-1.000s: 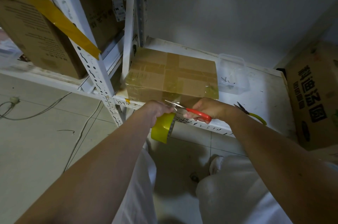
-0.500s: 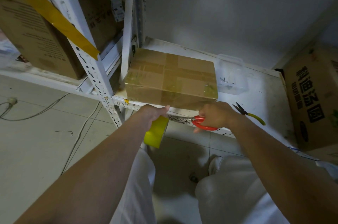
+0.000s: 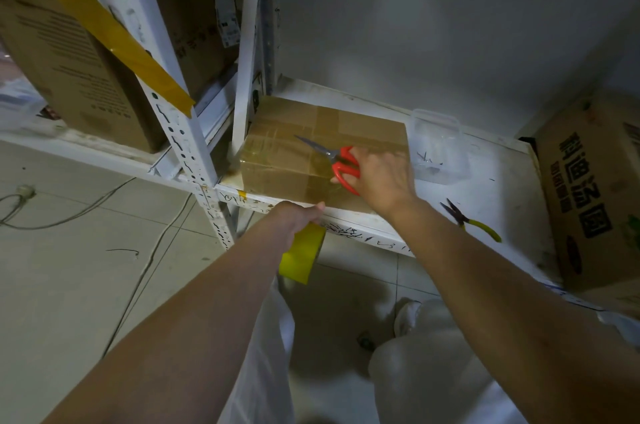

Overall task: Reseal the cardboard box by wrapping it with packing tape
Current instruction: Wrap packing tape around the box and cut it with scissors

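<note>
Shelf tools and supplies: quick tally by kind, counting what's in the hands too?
Scissors: 1, in the right hand
Tape roll: 1, in the left hand
Pliers: 1
Clear plastic container: 1
Taped cardboard box: 1
Total: 5

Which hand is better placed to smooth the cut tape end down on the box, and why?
Probably the right hand: it is already over the cardboard box, though its grip holds the scissors. The left hand holds the tape roll below the shelf edge.
</note>
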`<action>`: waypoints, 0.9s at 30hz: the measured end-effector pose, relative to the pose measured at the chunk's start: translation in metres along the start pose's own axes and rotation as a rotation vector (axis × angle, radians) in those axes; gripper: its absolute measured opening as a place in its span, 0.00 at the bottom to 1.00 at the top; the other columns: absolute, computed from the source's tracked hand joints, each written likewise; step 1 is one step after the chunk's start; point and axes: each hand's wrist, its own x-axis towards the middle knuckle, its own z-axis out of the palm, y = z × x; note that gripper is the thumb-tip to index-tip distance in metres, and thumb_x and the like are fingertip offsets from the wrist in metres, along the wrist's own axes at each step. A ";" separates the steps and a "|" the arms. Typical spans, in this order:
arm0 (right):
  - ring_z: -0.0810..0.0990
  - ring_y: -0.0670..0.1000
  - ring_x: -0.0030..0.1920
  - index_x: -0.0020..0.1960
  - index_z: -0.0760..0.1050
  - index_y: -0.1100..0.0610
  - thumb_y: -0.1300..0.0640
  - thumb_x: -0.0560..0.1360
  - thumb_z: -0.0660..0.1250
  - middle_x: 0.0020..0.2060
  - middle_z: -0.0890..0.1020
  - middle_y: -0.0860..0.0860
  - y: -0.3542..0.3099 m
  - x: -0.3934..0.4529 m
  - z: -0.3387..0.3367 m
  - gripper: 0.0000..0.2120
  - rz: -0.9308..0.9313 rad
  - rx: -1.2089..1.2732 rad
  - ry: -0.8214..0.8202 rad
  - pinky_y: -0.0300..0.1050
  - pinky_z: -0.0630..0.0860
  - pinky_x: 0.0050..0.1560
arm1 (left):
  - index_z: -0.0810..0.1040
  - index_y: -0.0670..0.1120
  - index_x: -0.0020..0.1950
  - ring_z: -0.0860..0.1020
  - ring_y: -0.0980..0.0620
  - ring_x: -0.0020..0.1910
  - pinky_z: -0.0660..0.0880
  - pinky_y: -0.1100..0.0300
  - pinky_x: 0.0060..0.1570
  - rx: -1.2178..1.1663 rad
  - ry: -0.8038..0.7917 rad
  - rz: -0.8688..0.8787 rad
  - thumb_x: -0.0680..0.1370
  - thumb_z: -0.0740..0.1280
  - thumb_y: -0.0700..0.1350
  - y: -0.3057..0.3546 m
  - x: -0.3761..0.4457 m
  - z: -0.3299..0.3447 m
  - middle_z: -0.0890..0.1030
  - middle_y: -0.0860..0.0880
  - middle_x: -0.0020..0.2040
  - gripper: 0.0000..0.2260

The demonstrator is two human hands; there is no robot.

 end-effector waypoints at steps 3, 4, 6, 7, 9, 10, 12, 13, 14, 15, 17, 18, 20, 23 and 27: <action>0.82 0.54 0.46 0.62 0.73 0.53 0.34 0.74 0.61 0.45 0.84 0.52 -0.011 0.003 0.016 0.26 0.001 -0.062 0.031 0.48 0.68 0.55 | 0.81 0.39 0.43 0.71 0.41 0.66 0.66 0.53 0.64 0.001 0.031 0.004 0.77 0.67 0.55 0.001 -0.002 -0.001 0.73 0.40 0.67 0.18; 0.82 0.54 0.46 0.61 0.73 0.53 0.34 0.74 0.61 0.44 0.83 0.51 -0.014 0.003 0.019 0.25 0.007 -0.086 0.054 0.48 0.66 0.55 | 0.79 0.41 0.40 0.71 0.41 0.66 0.67 0.53 0.64 0.006 0.039 -0.004 0.77 0.67 0.55 0.000 -0.002 -0.001 0.73 0.40 0.67 0.18; 0.82 0.53 0.44 0.59 0.73 0.53 0.35 0.74 0.62 0.42 0.83 0.50 -0.018 0.002 0.020 0.24 0.039 -0.115 0.083 0.48 0.63 0.55 | 0.77 0.42 0.37 0.72 0.41 0.64 0.68 0.51 0.65 0.004 0.041 -0.016 0.76 0.68 0.55 -0.002 -0.001 -0.002 0.75 0.39 0.65 0.17; 0.81 0.53 0.44 0.58 0.73 0.53 0.35 0.74 0.62 0.42 0.83 0.50 -0.021 0.002 0.021 0.23 0.053 -0.134 0.088 0.49 0.63 0.55 | 0.78 0.40 0.42 0.73 0.41 0.63 0.69 0.50 0.65 -0.007 0.050 -0.015 0.76 0.68 0.55 -0.004 0.001 -0.002 0.76 0.39 0.64 0.17; 0.81 0.52 0.44 0.56 0.74 0.53 0.36 0.74 0.62 0.43 0.82 0.49 -0.027 0.000 0.025 0.22 0.072 -0.179 0.099 0.52 0.61 0.58 | 0.78 0.38 0.56 0.74 0.41 0.63 0.70 0.49 0.66 -0.031 0.061 -0.005 0.75 0.70 0.55 -0.008 0.004 -0.002 0.77 0.40 0.63 0.21; 0.80 0.52 0.44 0.54 0.74 0.53 0.37 0.74 0.63 0.44 0.82 0.50 -0.030 0.000 0.029 0.21 0.080 -0.191 0.112 0.53 0.60 0.60 | 0.77 0.38 0.60 0.74 0.41 0.63 0.70 0.49 0.66 -0.037 0.060 -0.003 0.75 0.70 0.54 -0.009 0.003 -0.001 0.77 0.41 0.62 0.23; 0.80 0.52 0.46 0.53 0.74 0.54 0.38 0.73 0.64 0.46 0.81 0.50 -0.036 0.000 0.036 0.20 0.092 -0.201 0.139 0.55 0.58 0.62 | 0.76 0.40 0.61 0.75 0.41 0.62 0.71 0.48 0.65 -0.043 0.067 -0.002 0.74 0.71 0.54 -0.011 0.002 -0.001 0.78 0.41 0.61 0.23; 0.80 0.52 0.47 0.53 0.74 0.54 0.39 0.72 0.65 0.46 0.81 0.51 -0.039 -0.001 0.039 0.20 0.089 -0.201 0.147 0.55 0.58 0.63 | 0.77 0.40 0.60 0.75 0.41 0.61 0.71 0.48 0.65 -0.043 0.067 -0.009 0.74 0.71 0.54 -0.011 0.000 -0.002 0.79 0.41 0.60 0.21; 0.80 0.53 0.48 0.54 0.73 0.55 0.40 0.72 0.67 0.47 0.81 0.51 -0.038 -0.002 0.040 0.20 0.083 -0.196 0.151 0.56 0.59 0.64 | 0.78 0.40 0.57 0.76 0.41 0.60 0.72 0.48 0.64 -0.043 0.060 -0.016 0.75 0.70 0.54 -0.010 0.000 -0.002 0.79 0.41 0.58 0.19; 0.80 0.53 0.49 0.55 0.73 0.55 0.42 0.72 0.68 0.48 0.80 0.51 -0.037 -0.003 0.041 0.19 0.075 -0.192 0.148 0.56 0.59 0.65 | 0.80 0.41 0.52 0.76 0.41 0.60 0.72 0.48 0.64 -0.037 0.056 -0.024 0.75 0.70 0.54 -0.010 0.000 -0.003 0.80 0.41 0.56 0.17; 0.80 0.54 0.51 0.56 0.71 0.55 0.45 0.71 0.70 0.50 0.80 0.52 -0.033 -0.005 0.043 0.20 0.040 -0.189 0.136 0.55 0.61 0.64 | 0.79 0.42 0.41 0.77 0.41 0.59 0.71 0.47 0.64 -0.037 0.042 -0.027 0.76 0.69 0.53 -0.010 0.000 -0.004 0.80 0.43 0.48 0.14; 0.80 0.54 0.51 0.56 0.72 0.55 0.46 0.69 0.73 0.49 0.80 0.52 -0.030 -0.006 0.044 0.21 0.016 -0.188 0.135 0.55 0.63 0.62 | 0.78 0.42 0.38 0.77 0.41 0.59 0.71 0.47 0.65 -0.041 0.041 -0.028 0.77 0.68 0.52 -0.010 0.001 -0.005 0.79 0.43 0.46 0.14; 0.80 0.55 0.49 0.54 0.73 0.55 0.49 0.64 0.78 0.47 0.80 0.52 -0.023 -0.006 0.046 0.24 -0.021 -0.167 0.126 0.53 0.69 0.57 | 0.77 0.43 0.35 0.76 0.41 0.58 0.70 0.47 0.65 -0.047 0.041 -0.026 0.77 0.68 0.52 -0.010 0.001 -0.006 0.78 0.44 0.45 0.15; 0.79 0.56 0.51 0.55 0.73 0.55 0.52 0.64 0.78 0.49 0.80 0.53 -0.013 -0.005 0.045 0.24 -0.071 -0.090 0.087 0.52 0.73 0.53 | 0.76 0.43 0.34 0.76 0.44 0.51 0.72 0.50 0.62 -0.043 0.025 -0.033 0.77 0.67 0.52 -0.008 -0.002 -0.008 0.78 0.42 0.47 0.16; 0.75 0.53 0.57 0.61 0.71 0.53 0.51 0.71 0.73 0.56 0.77 0.51 -0.005 -0.005 0.038 0.21 -0.089 0.038 0.012 0.46 0.73 0.54 | 0.79 0.42 0.39 0.76 0.43 0.54 0.72 0.51 0.61 -0.059 0.024 -0.042 0.78 0.67 0.52 -0.008 -0.003 -0.011 0.78 0.41 0.52 0.15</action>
